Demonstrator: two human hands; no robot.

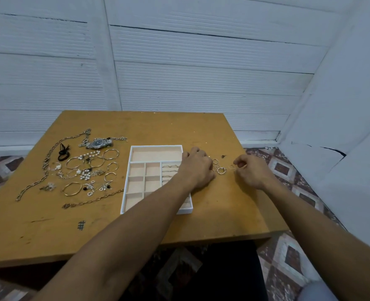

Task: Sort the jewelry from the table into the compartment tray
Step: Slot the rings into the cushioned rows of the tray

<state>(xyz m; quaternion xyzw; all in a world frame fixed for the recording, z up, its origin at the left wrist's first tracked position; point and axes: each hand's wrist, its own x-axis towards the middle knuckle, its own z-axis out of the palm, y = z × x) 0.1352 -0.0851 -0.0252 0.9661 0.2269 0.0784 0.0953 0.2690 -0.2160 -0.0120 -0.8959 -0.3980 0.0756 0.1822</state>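
Observation:
The white compartment tray [155, 146] with peach lining sits mid-table; a few rings stand in its right-hand ring slots [170, 169]. My left hand [196, 168] reaches across the tray's right edge, fingers curled down onto a cluster of small rings [219, 169] on the table. My right hand [250, 170] is just right of them, thumb and fingers drawn together beside a single thin ring [231, 166]. Whether either hand holds a ring is hidden by the fingers.
Left of the tray lie a wristwatch [98, 143], chain necklaces [49, 157], bangles [72, 189], pearl pieces [86, 173], a black hair tie [63, 152] and a chain bracelet [92, 199]. White walls stand behind and to the right of the wooden table [223, 213].

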